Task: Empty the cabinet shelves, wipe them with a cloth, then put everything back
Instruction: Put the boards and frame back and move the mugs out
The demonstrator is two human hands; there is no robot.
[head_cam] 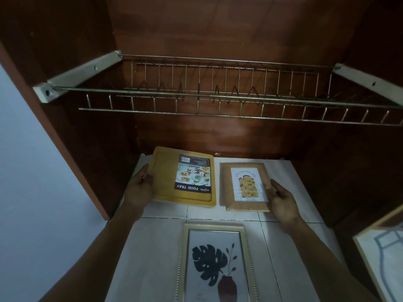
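**Two hands at the bottom shelf of an open cabinet, head view.** The left hand (139, 187) grips the left edge of a yellow rectangular plastic food tray (165, 177). The thumb lies on top and the fingers curl under the rim, out of sight. The tray carries a dark label reading "MAMA FOOD TRAY" and sits slightly askew on the shelf.

The right hand (282, 198) holds the right edge of a cork-brown rectangular board with a white label (226, 188). Its thumb rests on the upper face and its fingers are loosely curled against the side. The board lies flat just beside the tray, and a narrow gap separates them.

Both items rest on the white-lined bottom shelf (285, 173) of the red-brown wooden cabinet (218, 35). Above them a metal wire dish rack (218, 101) spans the cabinet between two pale side brackets.

In front of the shelf, on the white tiled counter (152, 247), lies a gold beaded picture frame (182, 258) with a dark leaf-and-vase print. A second pale-framed picture (386, 253) is cut off at the right edge.
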